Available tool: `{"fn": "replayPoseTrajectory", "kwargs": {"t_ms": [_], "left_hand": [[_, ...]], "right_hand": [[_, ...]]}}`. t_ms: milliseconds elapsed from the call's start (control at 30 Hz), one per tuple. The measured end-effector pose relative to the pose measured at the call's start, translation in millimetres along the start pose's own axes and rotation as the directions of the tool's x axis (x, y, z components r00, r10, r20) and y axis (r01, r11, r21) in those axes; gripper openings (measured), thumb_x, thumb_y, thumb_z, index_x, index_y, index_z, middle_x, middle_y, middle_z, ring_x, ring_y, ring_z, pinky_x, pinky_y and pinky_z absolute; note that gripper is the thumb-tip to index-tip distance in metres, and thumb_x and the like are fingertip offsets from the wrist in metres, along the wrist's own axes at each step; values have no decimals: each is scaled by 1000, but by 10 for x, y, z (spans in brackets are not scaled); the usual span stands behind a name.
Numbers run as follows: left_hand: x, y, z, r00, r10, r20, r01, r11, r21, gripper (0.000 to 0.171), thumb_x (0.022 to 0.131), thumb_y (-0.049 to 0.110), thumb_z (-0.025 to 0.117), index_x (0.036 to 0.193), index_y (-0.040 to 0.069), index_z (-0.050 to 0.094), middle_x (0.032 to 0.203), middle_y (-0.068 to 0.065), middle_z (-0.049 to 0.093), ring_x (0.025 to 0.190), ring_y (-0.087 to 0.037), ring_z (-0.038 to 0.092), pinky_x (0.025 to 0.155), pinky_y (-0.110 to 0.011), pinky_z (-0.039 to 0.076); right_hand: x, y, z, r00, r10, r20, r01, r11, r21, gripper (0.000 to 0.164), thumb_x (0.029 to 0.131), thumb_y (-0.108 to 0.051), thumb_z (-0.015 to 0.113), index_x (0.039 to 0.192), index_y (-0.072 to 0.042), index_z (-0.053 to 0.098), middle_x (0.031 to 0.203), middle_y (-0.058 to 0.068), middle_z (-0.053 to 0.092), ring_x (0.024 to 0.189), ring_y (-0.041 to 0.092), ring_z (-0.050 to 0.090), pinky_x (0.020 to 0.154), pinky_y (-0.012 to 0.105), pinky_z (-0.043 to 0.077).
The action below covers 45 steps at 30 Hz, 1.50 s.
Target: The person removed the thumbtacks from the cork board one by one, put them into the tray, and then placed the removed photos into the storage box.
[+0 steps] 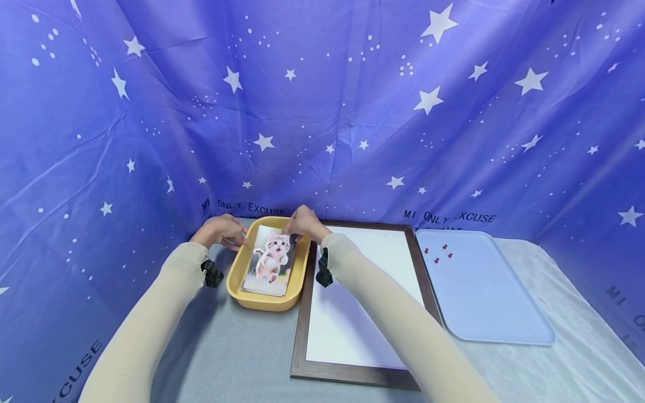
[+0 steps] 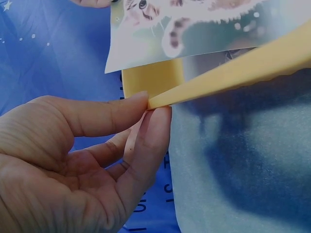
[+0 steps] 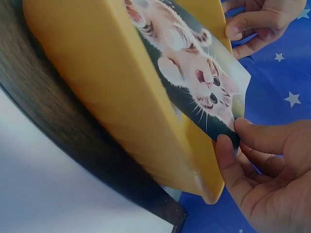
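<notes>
A yellow tray [image 1: 237, 291] stands on the table's left part, with a kitten photo [image 1: 272, 260] over other sheets inside it. My left hand [image 1: 223, 229] pinches the tray's left rim between thumb and fingers, as the left wrist view shows [image 2: 87, 155]. At the photo's far right corner, my right hand [image 1: 305, 223] pinches the photo between thumb and index finger. In the right wrist view, the kitten photo [image 3: 187, 63] has that corner lifted above the tray's edge, and the right hand [image 3: 272, 165] holds it there.
Right of the tray lies a white board [image 1: 363, 313] in a dark wooden frame [image 1: 300, 336], under my right forearm. Beyond it is a light blue tray [image 1: 494, 296] with several red pushpins [image 1: 436, 260]. A starry blue curtain [image 1: 322, 112] hangs behind the table.
</notes>
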<state>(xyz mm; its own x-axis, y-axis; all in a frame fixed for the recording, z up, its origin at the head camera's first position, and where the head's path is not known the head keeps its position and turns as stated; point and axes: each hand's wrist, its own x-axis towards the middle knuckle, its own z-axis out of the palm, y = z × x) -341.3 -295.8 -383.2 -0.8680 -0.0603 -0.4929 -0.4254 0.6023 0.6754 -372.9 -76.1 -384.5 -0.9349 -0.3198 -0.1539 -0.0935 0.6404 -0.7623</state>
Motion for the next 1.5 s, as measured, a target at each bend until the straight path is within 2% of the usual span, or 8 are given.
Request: {"fn": "replayPoseTrajectory", "kwargs": {"t_ms": [200,367,567,800,1067,1333,1400,1500], "left_hand": [[2,7,-1,1000,-8,7,8,1000,-1,39,94,-4,65,131,-8,59,103,-11,67,81,-15,65,77,-28,63],[-2,8,-3,1000,-12,9,12,1000,6,39,94,-4,64,132,-8,59,104,-11,68,80,-14,65,76,-27,63],[-1,5,2,1000,-12,6,12,1000,10,38,94,-3,64,131,-8,59,103,-10,67,80,-15,65,77,-27,63],[-23,5,-1,1000,-2,12,2,1000,19,38,95,-2,64,132,-8,59,106,-11,67,81,-15,65,76,-27,63],[-14,-5,-3,1000,5,16,-5,1000,14,38,94,-3,64,132,-8,60,104,-11,67,79,-14,66,75,-27,63],[-16,-5,2,1000,2,11,-3,1000,26,38,94,-2,64,132,-7,60,99,-9,65,77,-13,64,74,-26,62],[-16,-4,2,1000,2,6,-2,999,32,38,95,-2,64,132,-6,60,99,-9,65,77,-13,64,74,-25,62],[-24,2,6,1000,3,-1,-2,999,34,36,95,-2,64,131,-6,61,99,-9,64,77,-14,63,73,-25,62]], "right_hand": [[-7,44,-10,1000,-30,0,30,999,-13,7,86,0,77,79,2,75,72,3,69,67,21,66,75,45,64],[-30,65,-4,998,-56,-6,56,998,2,7,85,0,76,79,2,76,72,3,69,72,21,67,73,44,65],[9,83,35,999,-32,-7,32,999,7,8,85,3,76,77,1,75,73,3,69,67,17,64,71,42,65],[64,76,69,1000,5,7,-5,1000,-18,7,87,5,72,82,3,76,80,8,73,73,30,74,72,42,65],[77,52,97,999,30,25,-28,997,-72,10,89,8,69,92,4,78,96,15,77,66,24,71,73,41,65],[38,53,100,999,13,37,-9,993,-114,16,90,10,63,92,4,78,96,14,78,83,34,77,75,38,65],[48,59,99,999,16,45,-11,994,-113,17,90,10,62,92,4,78,96,13,77,82,32,77,75,37,65],[108,82,99,998,20,58,-12,993,-121,13,89,8,64,86,3,76,91,12,77,70,29,76,66,34,64]]}}
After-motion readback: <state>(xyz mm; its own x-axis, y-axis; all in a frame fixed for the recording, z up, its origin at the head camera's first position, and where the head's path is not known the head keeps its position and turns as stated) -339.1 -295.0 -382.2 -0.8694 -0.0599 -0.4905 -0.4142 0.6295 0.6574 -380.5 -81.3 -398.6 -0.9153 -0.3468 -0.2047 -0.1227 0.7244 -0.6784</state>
